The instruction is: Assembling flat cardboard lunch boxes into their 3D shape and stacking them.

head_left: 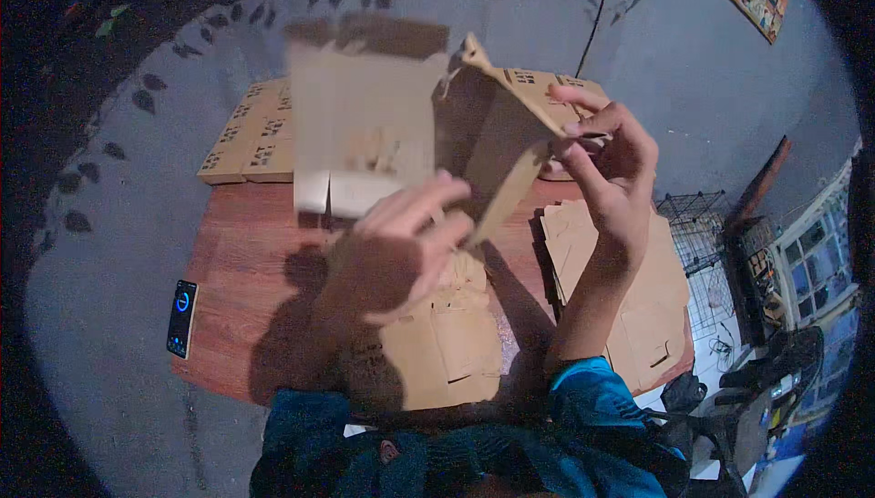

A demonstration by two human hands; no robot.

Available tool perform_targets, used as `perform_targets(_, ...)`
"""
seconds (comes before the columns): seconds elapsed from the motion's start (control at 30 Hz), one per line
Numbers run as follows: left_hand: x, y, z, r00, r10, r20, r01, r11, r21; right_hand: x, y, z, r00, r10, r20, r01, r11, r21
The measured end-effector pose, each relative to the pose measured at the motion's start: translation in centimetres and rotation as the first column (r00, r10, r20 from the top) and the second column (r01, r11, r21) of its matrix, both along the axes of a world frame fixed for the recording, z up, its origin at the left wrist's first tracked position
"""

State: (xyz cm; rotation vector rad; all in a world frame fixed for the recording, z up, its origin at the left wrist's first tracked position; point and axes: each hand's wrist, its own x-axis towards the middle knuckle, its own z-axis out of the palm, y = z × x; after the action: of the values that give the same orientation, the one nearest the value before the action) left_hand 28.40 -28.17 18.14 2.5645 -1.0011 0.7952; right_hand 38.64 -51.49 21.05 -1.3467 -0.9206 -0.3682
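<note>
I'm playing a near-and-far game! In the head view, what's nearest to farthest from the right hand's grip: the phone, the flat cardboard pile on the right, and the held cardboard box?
1. Held cardboard box: touching the right hand's grip.
2. Flat cardboard pile: table's right side, below the hand in the picture.
3. Phone: far left edge.

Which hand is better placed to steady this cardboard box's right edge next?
Probably the right hand: its thumb and fingers pinch that edge of the cardboard box. The left hand sits lower and blurred, its contact unclear.
</note>
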Motion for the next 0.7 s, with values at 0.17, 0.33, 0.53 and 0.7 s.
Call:
perform_targets(0.17, 0.0, 0.7, 0.6, 0.955, -0.098, -0.28, -0.1, 0.783, -0.614, -0.6, 2.4, 0.4, 0.901, -0.27, 0.34, 0.273, 0.961, 0.04)
perform_targets(0.33, 0.8, 0.5, 0.1, 0.905, -0.392, -0.164, 0.012, 0.409, -0.912, -1.4, 5.6, 0.0, 0.715, -0.299, 0.633, 0.376, 0.926, 0.013)
perform_targets(0.53, 0.4, 0.9, -0.7, 0.93, -0.294, -0.222, -0.135, 0.288, -0.948, -1.8, 7.2, -0.6, 0.844, -0.056, 0.534, 0.151, 0.979, -0.136)
perform_targets(0.7, 0.1, 0.5, -0.4, 0.948, -0.263, -0.179, -0.073, 0.368, -0.927, -1.2, 7.6, -1.1, 0.896, -0.049, 0.441, 0.092, 0.993, -0.075)
